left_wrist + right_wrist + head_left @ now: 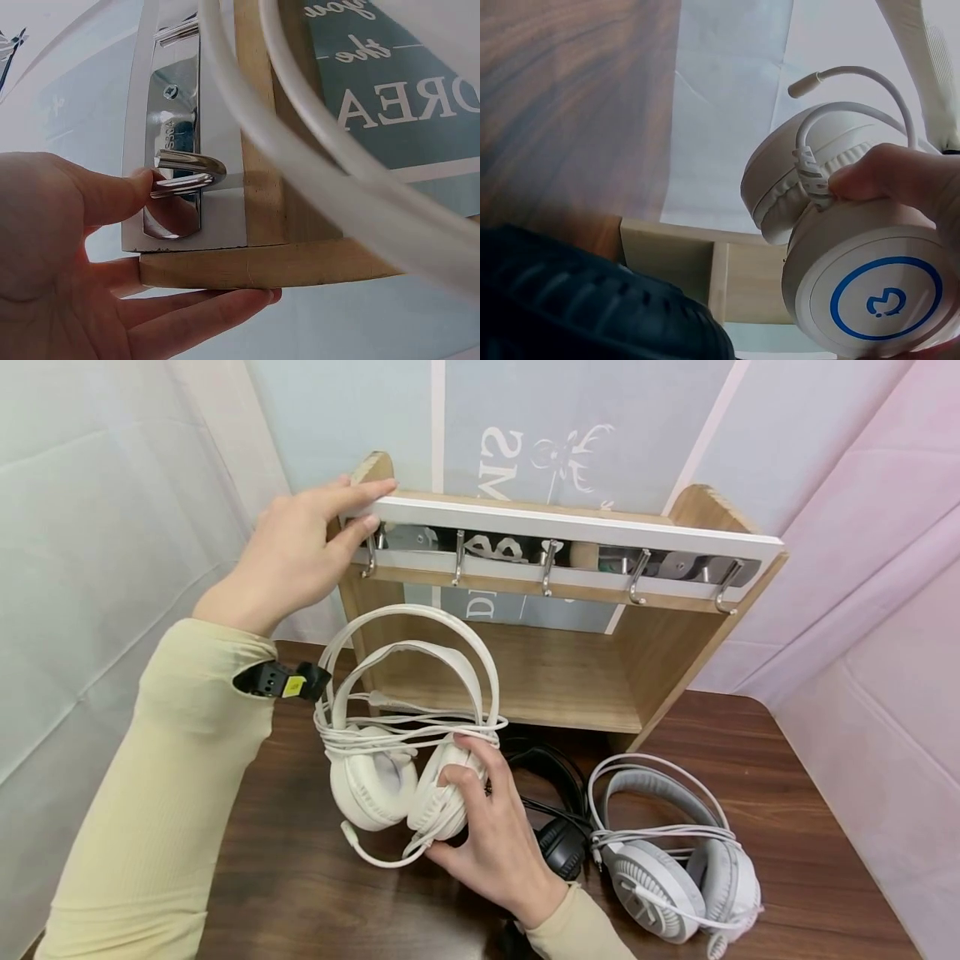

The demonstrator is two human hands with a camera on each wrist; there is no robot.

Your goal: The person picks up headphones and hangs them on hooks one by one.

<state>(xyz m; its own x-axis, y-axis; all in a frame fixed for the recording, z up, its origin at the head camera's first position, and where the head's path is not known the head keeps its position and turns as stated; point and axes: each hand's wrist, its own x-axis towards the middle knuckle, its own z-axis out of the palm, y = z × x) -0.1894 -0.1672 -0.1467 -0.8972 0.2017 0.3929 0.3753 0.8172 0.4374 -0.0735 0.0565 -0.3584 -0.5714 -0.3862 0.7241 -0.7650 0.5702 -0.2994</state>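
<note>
My right hand grips one ear cup of a white headset, its cable wound around the band. The headset is held up in front of a wooden shelf, with its microphone boom bent out beside the thumb. A blue ring logo marks the held cup. My left hand holds the left end of the shelf's white hook rail. In the left wrist view, the thumb lies at a metal hook and the other fingers reach around the wooden side panel.
Several metal hooks line the rail. A black headset lies on the dark wooden table behind my right hand. Right of it lies a grey-white headset with a wrapped cable. Pale curtains hang at the sides.
</note>
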